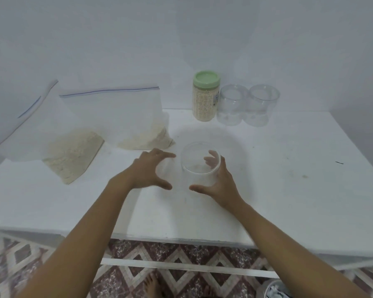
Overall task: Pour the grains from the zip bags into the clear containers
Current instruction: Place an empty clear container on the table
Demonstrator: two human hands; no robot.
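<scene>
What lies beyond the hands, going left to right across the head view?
Slumped zip bag, upright zip bag, green-lidded jar, empty clear container, second empty clear container.

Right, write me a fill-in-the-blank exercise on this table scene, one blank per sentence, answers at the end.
The grain-filled jar has a ___ lid.
Right beside it stand ___ empty clear containers.
The right hand grips the near container, which has ___ lid on.
Both zip bags lie to the ___ of the near container.
Missing words: green; two; no; left.
</scene>
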